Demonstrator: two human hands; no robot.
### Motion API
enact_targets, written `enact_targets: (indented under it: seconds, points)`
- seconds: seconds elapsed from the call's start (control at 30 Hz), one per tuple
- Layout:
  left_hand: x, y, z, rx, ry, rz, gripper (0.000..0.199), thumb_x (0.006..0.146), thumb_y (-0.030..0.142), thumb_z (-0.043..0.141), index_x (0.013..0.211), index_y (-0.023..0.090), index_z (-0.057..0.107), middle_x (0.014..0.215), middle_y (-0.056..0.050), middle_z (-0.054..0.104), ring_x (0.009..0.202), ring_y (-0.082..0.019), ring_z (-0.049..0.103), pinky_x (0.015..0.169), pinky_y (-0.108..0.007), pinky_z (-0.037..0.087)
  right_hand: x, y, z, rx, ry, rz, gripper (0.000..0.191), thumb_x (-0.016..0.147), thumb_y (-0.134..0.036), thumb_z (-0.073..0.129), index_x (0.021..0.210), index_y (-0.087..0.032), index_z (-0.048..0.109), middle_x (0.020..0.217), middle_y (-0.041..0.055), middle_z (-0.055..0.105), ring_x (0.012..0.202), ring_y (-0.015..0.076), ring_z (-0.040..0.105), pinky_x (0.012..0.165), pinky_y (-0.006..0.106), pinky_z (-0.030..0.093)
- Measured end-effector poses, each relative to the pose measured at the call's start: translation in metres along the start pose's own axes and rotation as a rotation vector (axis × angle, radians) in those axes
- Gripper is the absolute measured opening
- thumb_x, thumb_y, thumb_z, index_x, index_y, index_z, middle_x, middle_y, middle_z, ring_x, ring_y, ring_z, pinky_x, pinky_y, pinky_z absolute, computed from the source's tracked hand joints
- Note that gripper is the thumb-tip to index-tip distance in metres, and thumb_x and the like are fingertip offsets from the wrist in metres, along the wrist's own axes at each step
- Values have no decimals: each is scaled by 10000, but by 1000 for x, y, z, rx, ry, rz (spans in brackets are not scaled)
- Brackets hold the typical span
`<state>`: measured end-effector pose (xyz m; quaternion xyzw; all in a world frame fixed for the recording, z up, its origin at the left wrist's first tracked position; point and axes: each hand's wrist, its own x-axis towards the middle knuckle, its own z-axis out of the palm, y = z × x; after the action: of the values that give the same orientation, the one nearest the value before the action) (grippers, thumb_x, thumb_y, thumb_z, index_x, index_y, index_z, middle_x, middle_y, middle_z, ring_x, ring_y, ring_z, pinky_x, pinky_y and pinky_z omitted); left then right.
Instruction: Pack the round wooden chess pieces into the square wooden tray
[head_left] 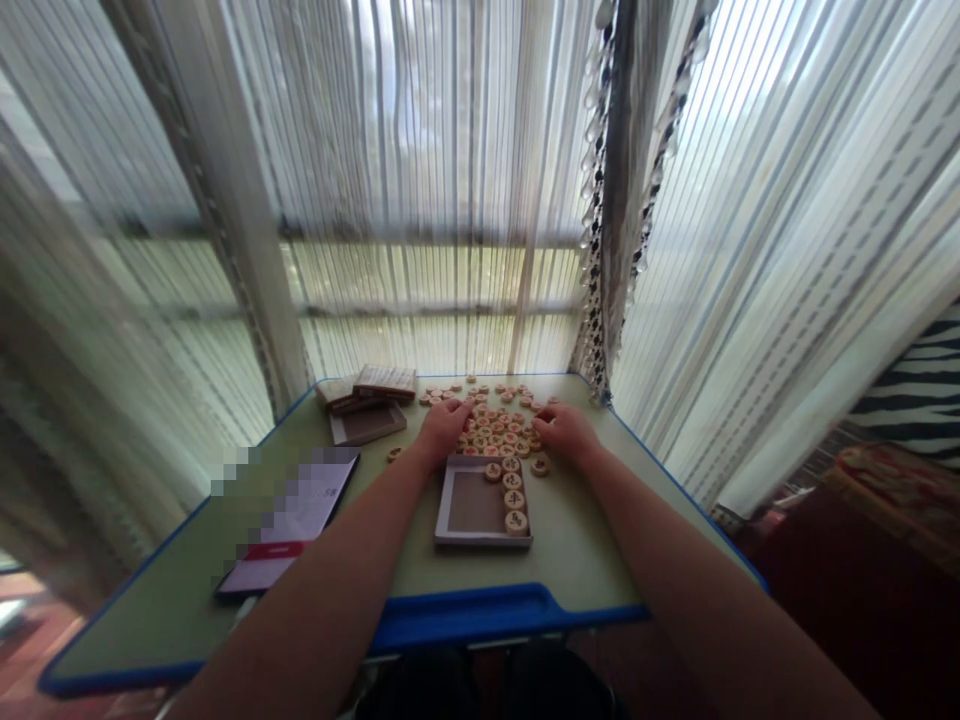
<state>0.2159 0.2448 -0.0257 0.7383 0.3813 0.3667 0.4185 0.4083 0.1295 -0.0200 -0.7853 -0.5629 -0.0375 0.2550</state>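
Note:
A loose heap of round wooden xiangqi pieces [495, 430] with red and dark characters spreads over the far middle of the table. At its left edge is my left hand [445, 428], its fingers bent and drawn together among the pieces. My right hand [568, 433] reaches in at the heap's right edge with curled fingers; what either hand grips is too small to make out. Nearer me lies a shallow open box [472, 510]. Several pieces line its right side, and one more piece [493, 472] sits near its far edge. A single piece [540, 467] lies just right of the box.
Flat boxes [385, 381] are stacked at the far left, beside an open tray [367, 424]. A clipboard with paper [311, 505] lies on the left. The green table [585, 560] has a blue rim. Sheer curtains [450, 200] hang behind it.

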Motion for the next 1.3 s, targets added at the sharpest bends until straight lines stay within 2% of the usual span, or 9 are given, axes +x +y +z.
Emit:
enact_targets:
  seconds: [0.17,0.43,0.6,0.7,0.83,1.0,1.1,1.17,1.3]
  points:
    - [0,6,-1,-140,45,-124,266,804,330,390,676,149,538,531,13,509,373,-55,371,374,-176,284,0,2,5,1,-75,-75,264,723,-418,590,825,-209,714,838,55,693,822,202,618,756,300,445]
    - [-3,12,-1,-259,100,-190,236,790,205,417,987,144,531,960,-83,645,386,-20,376,365,-161,312,0,-2,3,20,-80,-109,252,726,-412,591,777,-189,698,811,54,694,785,191,605,761,304,427]
    - [-1,9,0,-337,113,-163,184,759,205,431,871,145,564,841,-56,664,367,-22,344,374,-174,314,-2,-4,2,62,3,-177,151,723,-311,589,774,-185,655,794,25,673,778,170,579,719,275,415]
    - [-1,9,-3,-365,202,-106,235,723,224,403,873,155,570,765,-26,652,356,-30,341,372,-184,312,-1,-2,5,79,23,-170,187,733,-320,590,844,-182,650,777,26,671,771,169,576,716,274,415]
    - [-2,10,-8,-392,353,-64,266,620,200,372,790,160,572,514,34,528,326,-54,335,351,-195,280,1,3,7,84,-5,-94,239,755,-312,572,939,-180,648,799,37,678,745,158,587,706,263,425]
    - [0,10,-9,-433,380,-88,257,556,162,364,714,152,567,462,36,489,318,-66,362,351,-194,284,3,4,8,41,-47,-103,237,775,-298,535,925,-177,672,894,56,682,784,162,602,747,260,426]
    - [0,7,-10,-230,436,-42,310,596,150,362,773,155,617,534,0,573,422,-104,501,422,-208,374,3,5,7,13,-54,-120,258,790,-322,519,906,-168,691,934,78,679,869,182,598,815,270,411]
    - [-3,7,-11,26,433,44,338,633,132,373,825,167,650,695,-34,657,620,-136,602,565,-230,452,4,6,7,-12,-63,-125,280,799,-339,509,908,-166,701,940,90,678,896,194,595,840,281,405]
    - [-13,12,-16,459,328,116,393,656,71,415,938,179,668,1020,-67,663,965,-175,588,816,-251,439,4,7,8,-36,-73,-153,309,816,-351,485,929,-167,706,948,94,681,926,203,590,865,293,400]
